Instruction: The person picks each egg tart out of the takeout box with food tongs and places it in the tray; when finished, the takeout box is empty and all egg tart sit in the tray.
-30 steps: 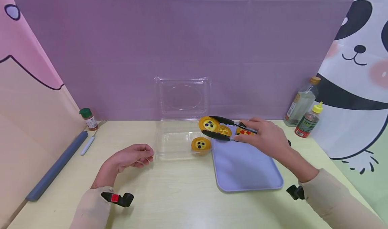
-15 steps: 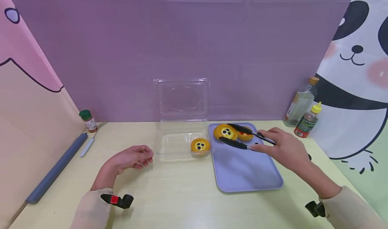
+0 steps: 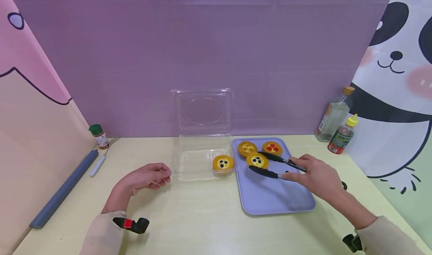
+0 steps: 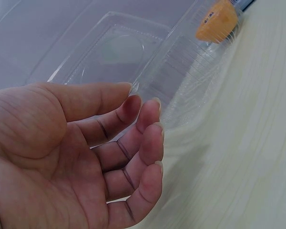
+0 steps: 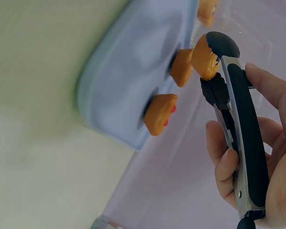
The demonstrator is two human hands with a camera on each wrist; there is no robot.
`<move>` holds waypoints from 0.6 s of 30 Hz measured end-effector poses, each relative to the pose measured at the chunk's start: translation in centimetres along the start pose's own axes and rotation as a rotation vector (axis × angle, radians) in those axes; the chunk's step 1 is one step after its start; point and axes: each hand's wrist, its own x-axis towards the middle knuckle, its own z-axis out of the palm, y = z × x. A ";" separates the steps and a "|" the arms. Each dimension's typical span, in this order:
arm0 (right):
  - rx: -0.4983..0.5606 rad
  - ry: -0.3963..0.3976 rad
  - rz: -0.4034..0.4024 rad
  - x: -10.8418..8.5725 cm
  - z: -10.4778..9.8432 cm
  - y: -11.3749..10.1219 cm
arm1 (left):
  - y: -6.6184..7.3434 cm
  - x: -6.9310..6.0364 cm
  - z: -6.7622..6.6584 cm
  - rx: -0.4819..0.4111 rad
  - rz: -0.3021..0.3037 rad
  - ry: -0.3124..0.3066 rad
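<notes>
My right hand (image 3: pixel 317 176) grips a pair of black-tipped tongs (image 5: pixel 248 138). Between the tong tips is an egg tart with dark dots (image 3: pixel 257 160), over the purple tray (image 3: pixel 276 195). A tart with a yellow cross-like topping (image 3: pixel 247 149) and a tart with red topping (image 3: pixel 272 148) are on the tray's far part. To the left, an open clear plastic container (image 3: pixel 192 161) holds another dark-dotted tart (image 3: pixel 223 162) at its right side. At its left edge, the thumb and forefinger of my left hand (image 4: pixel 86 143) pinch the plastic, and the other fingers are loosely curled.
A green-capped jar (image 3: pixel 98 135), a fork (image 3: pixel 98 165) and a long blue-grey bar (image 3: pixel 64 189) lie along the left side. A glass bottle (image 3: pixel 334 114) and a yellow-capped squeeze bottle (image 3: pixel 342 135) stand at the back right. A purple backdrop (image 3: pixel 202 41) rises behind.
The tongs and the dark-dotted tart have moved right, from the container's right edge to over the tray, then nearer to me. The left hand has stayed in place.
</notes>
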 end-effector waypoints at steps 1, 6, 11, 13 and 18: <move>0.000 -0.004 -0.002 0.0 0.2 0.0 | 0.0 0.0 0.0 -0.001 -0.001 0.000; -0.010 -0.024 0.007 0.0 0.9 0.2 | 0.2 -0.1 0.2 0.001 0.010 -0.013; -0.016 -0.029 0.013 0.0 1.2 0.2 | 0.2 -0.2 0.1 -0.001 0.008 -0.010; -0.017 -0.028 0.010 0.0 1.2 0.2 | 0.2 -0.1 0.1 -0.001 0.002 -0.004; -0.034 -0.031 0.002 0.2 1.4 0.2 | 0.2 0.0 0.0 0.003 -0.006 0.002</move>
